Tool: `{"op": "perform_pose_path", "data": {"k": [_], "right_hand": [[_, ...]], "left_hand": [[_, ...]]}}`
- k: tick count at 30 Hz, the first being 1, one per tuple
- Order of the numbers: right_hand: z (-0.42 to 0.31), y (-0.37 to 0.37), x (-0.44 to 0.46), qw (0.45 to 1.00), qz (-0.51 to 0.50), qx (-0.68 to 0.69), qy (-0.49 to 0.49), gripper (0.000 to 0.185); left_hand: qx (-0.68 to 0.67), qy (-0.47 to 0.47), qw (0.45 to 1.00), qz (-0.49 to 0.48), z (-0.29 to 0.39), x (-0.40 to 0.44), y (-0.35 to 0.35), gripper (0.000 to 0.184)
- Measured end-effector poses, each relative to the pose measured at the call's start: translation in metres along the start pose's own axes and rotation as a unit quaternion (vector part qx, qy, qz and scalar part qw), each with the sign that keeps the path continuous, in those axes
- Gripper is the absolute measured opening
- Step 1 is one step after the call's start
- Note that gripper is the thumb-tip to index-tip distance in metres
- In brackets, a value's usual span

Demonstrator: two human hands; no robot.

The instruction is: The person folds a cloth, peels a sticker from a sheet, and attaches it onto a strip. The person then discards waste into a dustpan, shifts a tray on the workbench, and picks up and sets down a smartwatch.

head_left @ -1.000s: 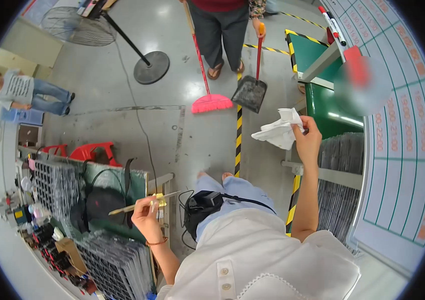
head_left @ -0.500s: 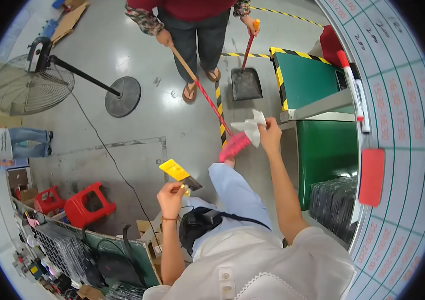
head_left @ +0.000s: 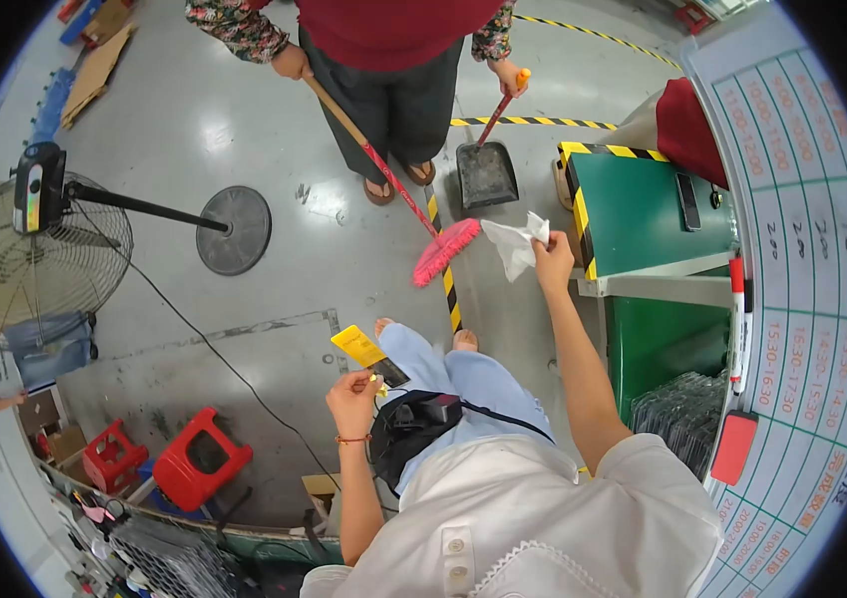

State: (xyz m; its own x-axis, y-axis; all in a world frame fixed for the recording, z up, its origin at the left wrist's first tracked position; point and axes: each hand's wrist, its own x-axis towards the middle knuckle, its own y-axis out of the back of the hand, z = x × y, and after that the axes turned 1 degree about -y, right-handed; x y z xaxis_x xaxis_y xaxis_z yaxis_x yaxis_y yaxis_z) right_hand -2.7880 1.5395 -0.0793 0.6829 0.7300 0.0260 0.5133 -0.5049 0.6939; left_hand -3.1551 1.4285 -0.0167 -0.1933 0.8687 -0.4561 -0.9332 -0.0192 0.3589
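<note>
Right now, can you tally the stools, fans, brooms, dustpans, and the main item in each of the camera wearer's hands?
Red plastic stools: 2
Pedestal fan: 1
Pink-headed broom: 1
Dustpan: 1
White cloth or tissue, right hand: 1
Flat yellow-and-dark piece, left hand: 1
Total: 7

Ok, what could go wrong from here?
The white cloth hangs loosely from the right hand and might slip. The flat yellow tool, held in the left hand's fingers, could twist or drop. The pink broom head lies ahead of the person's right foot, so a forward step may catch it.
</note>
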Motion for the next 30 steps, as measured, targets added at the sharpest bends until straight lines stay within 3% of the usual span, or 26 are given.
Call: {"op": "perform_pose_path", "data": {"k": [8, 15, 23, 28, 30], "right_hand": [[0.006, -0.009, -0.025, 0.996, -0.025, 0.009, -0.080, 0.022], [0.027, -0.021, -0.039, 0.991, 0.001, 0.011, -0.131, 0.023], [0.047, -0.038, -0.004, 0.984, 0.006, -0.003, -0.180, 0.023], [0.126, -0.120, 0.052, 0.973, -0.037, 0.055, -0.222, 0.026], [0.139, -0.160, 0.102, 0.911, -0.079, 0.163, -0.369, 0.027]], "left_hand": [[0.071, 0.009, 0.997, 0.021, -0.013, 0.066, 0.082, 0.019], [0.083, 0.028, 0.996, -0.011, 0.002, 0.106, 0.074, 0.017], [0.117, 0.025, 0.990, -0.076, 0.016, 0.138, 0.016, 0.017], [0.185, -0.037, 0.969, -0.158, 0.011, 0.221, -0.080, 0.019], [0.190, -0.011, 0.947, -0.259, -0.014, 0.277, -0.140, 0.019]]}}
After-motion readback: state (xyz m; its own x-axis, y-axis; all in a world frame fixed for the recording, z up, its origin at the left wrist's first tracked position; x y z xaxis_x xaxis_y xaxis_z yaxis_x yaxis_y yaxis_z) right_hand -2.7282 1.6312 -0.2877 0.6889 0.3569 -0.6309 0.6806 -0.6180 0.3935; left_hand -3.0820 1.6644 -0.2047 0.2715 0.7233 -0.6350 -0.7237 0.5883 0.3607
